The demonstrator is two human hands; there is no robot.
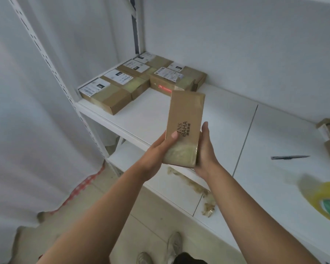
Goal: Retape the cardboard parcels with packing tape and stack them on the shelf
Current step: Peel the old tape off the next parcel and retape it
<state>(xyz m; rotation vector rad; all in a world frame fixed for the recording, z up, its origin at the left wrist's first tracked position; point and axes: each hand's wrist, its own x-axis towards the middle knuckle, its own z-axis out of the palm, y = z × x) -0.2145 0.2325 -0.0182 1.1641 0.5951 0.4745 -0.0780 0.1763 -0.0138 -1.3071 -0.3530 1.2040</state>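
one parcel (183,130), two hands, perhaps six shelved

White curtain (36,111), grey shoes (174,244)

A slim brown parcel (183,128), printed in black and banded with glossy tape at its near end, is held tilted between the left hand (156,151) and right hand (205,147), above the white shelf (217,119). Beyond the hands, at the shelf's far-left corner, six labelled parcels (139,80) lie flat, close together. The yellow tape roll (324,201) lies right of the right hand.
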